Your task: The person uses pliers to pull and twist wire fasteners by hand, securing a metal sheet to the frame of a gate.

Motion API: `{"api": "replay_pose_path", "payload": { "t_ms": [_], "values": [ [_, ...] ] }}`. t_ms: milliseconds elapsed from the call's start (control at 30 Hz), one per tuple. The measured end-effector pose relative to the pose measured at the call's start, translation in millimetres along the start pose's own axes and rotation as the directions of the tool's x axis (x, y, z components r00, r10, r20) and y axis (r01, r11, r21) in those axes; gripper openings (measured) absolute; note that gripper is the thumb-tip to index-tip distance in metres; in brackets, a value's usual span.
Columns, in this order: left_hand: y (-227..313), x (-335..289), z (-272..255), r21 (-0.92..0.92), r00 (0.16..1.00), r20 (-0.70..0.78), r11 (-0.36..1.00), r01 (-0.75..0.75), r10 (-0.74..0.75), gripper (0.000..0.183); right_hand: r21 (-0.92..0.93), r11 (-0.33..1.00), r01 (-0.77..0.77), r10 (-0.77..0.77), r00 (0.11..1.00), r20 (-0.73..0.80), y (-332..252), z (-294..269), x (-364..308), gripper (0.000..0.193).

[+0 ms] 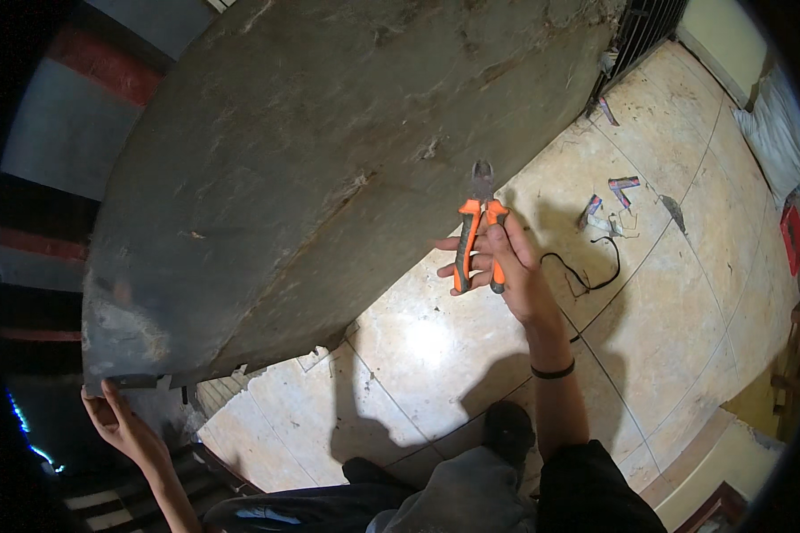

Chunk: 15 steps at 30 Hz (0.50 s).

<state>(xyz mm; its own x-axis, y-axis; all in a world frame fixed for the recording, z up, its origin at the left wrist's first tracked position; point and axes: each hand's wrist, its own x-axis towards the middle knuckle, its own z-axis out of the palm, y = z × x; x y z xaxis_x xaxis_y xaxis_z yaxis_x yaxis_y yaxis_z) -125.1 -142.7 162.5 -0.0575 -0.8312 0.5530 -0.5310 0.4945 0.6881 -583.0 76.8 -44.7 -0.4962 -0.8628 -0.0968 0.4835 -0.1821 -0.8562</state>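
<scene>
In my right hand [507, 266] is a pair of diagonal cutters [484, 200] with orange and dark grey handles. The fingers are wrapped round the handles, and the metal jaws point away from me. A large, dusty grey-brown panel [347, 115] with worn streaks fills the upper left; its material is hard to tell. The cutters are in front of its right-hand edge. At the panel's near left corner, my left hand [120, 426] pinches the edge between thumb and fingers. Small notches and tabs run along the panel's near edge.
Pale tiles [436, 355] cover the floor. A thin black cord [600, 282] and torn wrappers [609, 204] lie to the right. Beyond are a white cushion-like bundle [773, 133], a red object [791, 240] and a black metal grille [644, 40]. Striped fabric [107, 62] is behind the panel.
</scene>
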Motion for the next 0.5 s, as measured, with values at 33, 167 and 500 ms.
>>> {"api": "replay_pose_path", "payload": {
  "t_ms": [33,167,500],
  "values": [
    [-1,0,-1,0.002,1.000,-0.002,1.000,-0.001,0.001,0.029,0.002,1.000,0.000,0.000,1.000,0.002,2,1,-1,0.042],
    [7,0,2,0.037,0.997,0.061,0.998,-0.057,0.055,0.032,-0.189,0.981,0.046,-0.071,0.989,-0.128,14,-10,-1,0.038],
    [12,-4,14,0.014,0.998,0.020,0.999,-0.052,0.051,0.027,0.370,0.928,-0.034,0.161,0.935,-0.316,29,-33,-25,0.034]
  ]
}}
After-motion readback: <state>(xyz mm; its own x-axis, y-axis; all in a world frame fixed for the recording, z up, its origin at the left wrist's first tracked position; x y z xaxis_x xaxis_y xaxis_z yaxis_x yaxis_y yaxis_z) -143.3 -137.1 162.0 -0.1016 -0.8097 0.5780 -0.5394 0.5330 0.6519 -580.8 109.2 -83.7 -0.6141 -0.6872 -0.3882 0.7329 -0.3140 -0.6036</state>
